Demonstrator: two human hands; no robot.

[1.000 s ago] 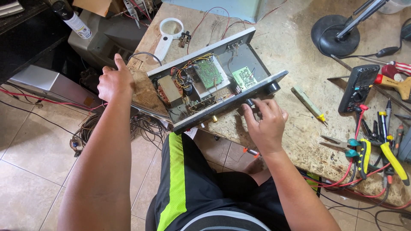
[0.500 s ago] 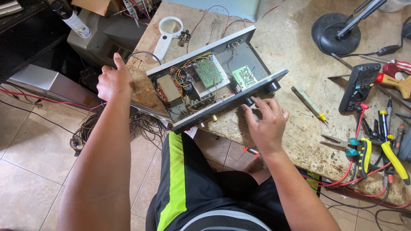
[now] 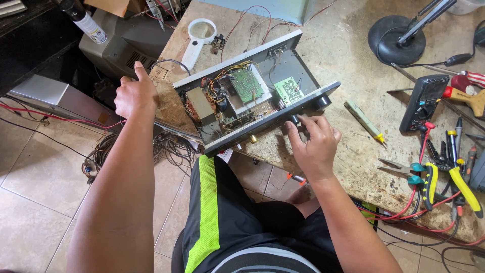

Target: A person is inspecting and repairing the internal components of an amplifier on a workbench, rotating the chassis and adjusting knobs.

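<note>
Your left hand (image 3: 135,93) clamps the left end of the open grey metal amplifier chassis (image 3: 252,98), thumb up, fingers curled shut on its side panel, prob. to steady it since that end overhangs the worn stone tabletop (image 3: 348,60). The chassis sits tilted w/ its lid off, so the green circuit boards (image 3: 246,85) and coloured wiring face you. Your right hand (image 3: 313,146) rests at the front panel, fingertips pinched on a small black knob (image 3: 294,120); a bigger knob (image 3: 320,102) is just beside. Black multimeter (image 3: 423,101) and yellow-handled pliers (image 3: 462,182) lie well apart at right, w/in reach.
</note>
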